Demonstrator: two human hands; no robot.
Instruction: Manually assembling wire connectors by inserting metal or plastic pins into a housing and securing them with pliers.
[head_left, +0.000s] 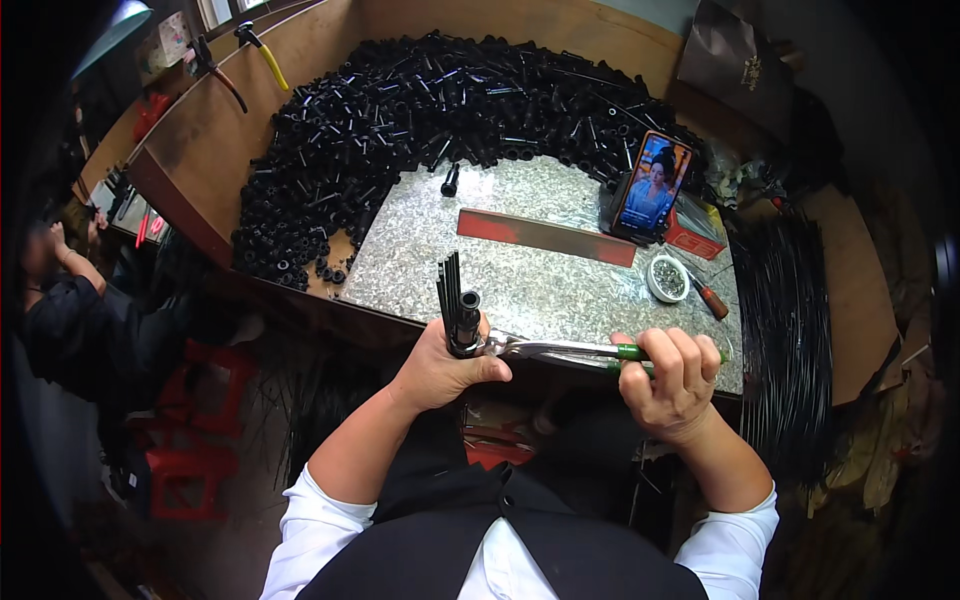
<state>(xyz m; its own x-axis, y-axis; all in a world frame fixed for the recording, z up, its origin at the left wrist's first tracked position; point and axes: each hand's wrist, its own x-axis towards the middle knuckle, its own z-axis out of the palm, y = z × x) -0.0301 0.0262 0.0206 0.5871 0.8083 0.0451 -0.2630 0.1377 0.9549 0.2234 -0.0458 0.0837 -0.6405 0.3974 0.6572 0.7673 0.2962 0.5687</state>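
My left hand [437,372] is wrapped round a black umbrella frame part [466,318], a bundle of thin dark rods with a round tube end facing up. Green-handled pliers [570,349] reach across from the right, their metal jaws against the lower part of that piece, beside my left thumb. My right hand [672,380] is closed round the green grips. Whether the jaws bite on a wire or on the tube is too small to tell. Both hands are just above the near edge of the speckled work board [400,260].
A large heap of black tubular parts [440,100] fills the back. On the board lie a flat reddish bar [545,237], a single part [451,180], a white bowl [668,279], and a screwdriver [710,300]. A phone [655,185] stands right, near black rods [785,330]. Another person [80,310] sits left.
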